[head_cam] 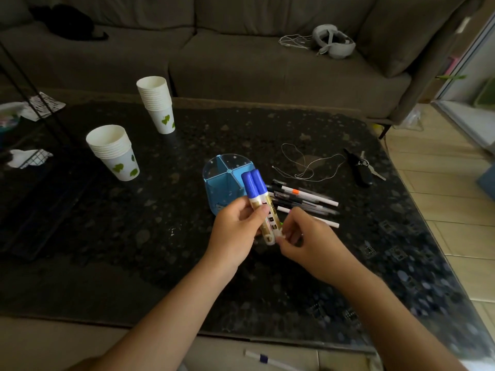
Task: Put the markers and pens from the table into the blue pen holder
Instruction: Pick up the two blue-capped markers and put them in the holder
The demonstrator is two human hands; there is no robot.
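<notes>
My left hand [235, 231] is clenched round two markers [261, 207], just below the middle of the frame, blue caps pointing up and away from me, side by side and touching. My right hand [308, 236] comes in from the right, fingertips [281, 238] pinching at the lower ends of that pair, so both hands are on the same two markers.

Right behind the caps sits the holder [225, 180], blue, its dividers splitting it into compartments; the caps overlap its right edge from where I look, and I can't say whether they touch it.

To the right of the holder, a loose heap of pens [305, 199] lies on the dark table [134, 223], partly hidden by my right hand. Further right, a thin cord [308, 167] loops over the tabletop, and past it a bunch of keys [363, 167].

Upper left, two stacks of paper cups [113, 152] with green leaves stand well apart from the holder. Bottom edge, one more pen [267, 361] lies off the table, on the floor.
</notes>
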